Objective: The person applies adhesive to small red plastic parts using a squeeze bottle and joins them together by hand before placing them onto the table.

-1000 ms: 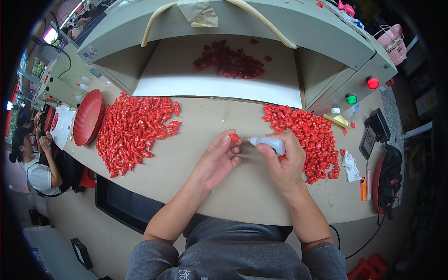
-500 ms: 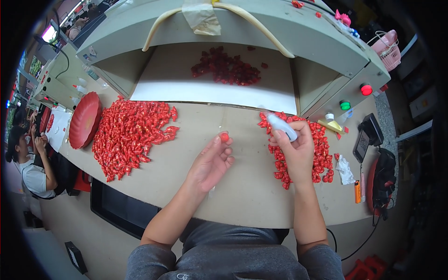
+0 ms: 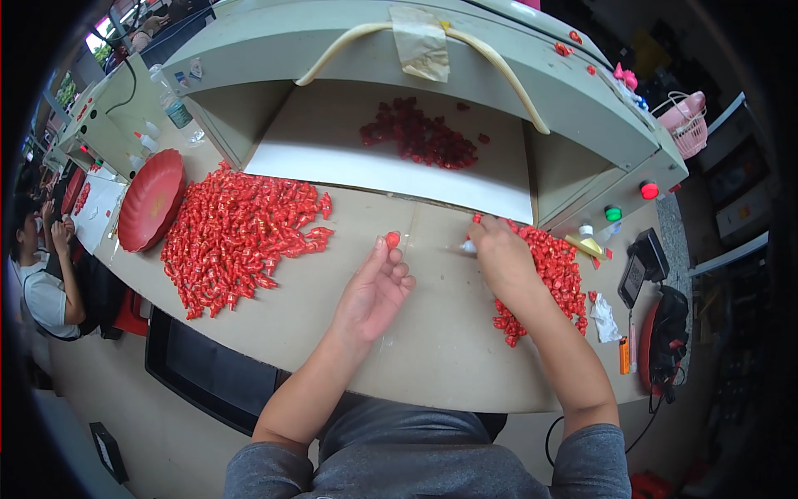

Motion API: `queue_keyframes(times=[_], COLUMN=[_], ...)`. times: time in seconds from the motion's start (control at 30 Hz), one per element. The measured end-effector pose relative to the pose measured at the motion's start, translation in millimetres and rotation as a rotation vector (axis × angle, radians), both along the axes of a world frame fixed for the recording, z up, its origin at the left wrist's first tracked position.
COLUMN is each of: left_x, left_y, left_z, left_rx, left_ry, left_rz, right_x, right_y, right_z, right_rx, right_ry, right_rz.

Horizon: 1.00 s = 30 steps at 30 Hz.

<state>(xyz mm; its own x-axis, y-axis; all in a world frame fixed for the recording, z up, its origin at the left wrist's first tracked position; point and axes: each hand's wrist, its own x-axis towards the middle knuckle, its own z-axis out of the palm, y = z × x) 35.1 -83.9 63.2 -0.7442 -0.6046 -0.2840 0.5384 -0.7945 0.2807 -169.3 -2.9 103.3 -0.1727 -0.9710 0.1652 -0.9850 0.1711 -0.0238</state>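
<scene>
My left hand (image 3: 376, 291) is raised over the middle of the table, palm up. Its thumb and forefinger pinch a small red plastic piece (image 3: 392, 239). My right hand (image 3: 504, 256) reaches, back uppermost, to the far left edge of a pile of small red pieces (image 3: 555, 264). From under it pokes the pale tip of a squeeze bottle (image 3: 469, 246); the rest of the bottle is hidden by the hand. A red bit shows by its fingertips, but whether they grip it is unclear. Left of my hands lies a larger heap of glossy red figure-like pieces (image 3: 241, 237).
A grey-green box-shaped machine (image 3: 582, 108) stands ahead, with dark red pieces (image 3: 424, 133) on its white sheet. At left is a red fluted dish (image 3: 154, 200). A crumpled tissue (image 3: 605, 318), an orange lighter (image 3: 624, 356) and a phone (image 3: 633, 279) lie right. Another person sits far left.
My right hand has turned over and moved left and away from me onto the pile's edge, tipping the bottle down beneath it. My left hand still pinches the red piece. The view has shifted slightly.
</scene>
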Motion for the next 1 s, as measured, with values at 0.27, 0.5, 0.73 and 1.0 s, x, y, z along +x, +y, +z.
queue_keyframes(times=[0.27,0.5,0.73,1.0], left_x=[4.1,-6.6,-10.3,-12.5], left_y=[-1.3,17.4,20.3,24.8], left_z=[-0.4,-1.6,-8.0,-2.9], left_rx=[0.02,-0.089,-0.108,-0.22], left_ry=[-0.024,0.049,0.05,-0.178], left_rz=[0.028,-0.16,-0.149,-0.167], right_x=[0.4,57.5,54.5,40.2], right_y=[-3.1,9.6,25.1,36.6], right_z=[-3.0,-3.4,4.8,13.6], right_rx=[-0.008,-0.25,-0.166,-0.335], right_ry=[-0.274,-1.589,-1.595,-1.839], right_rz=[0.136,-0.255,-0.198,-0.268])
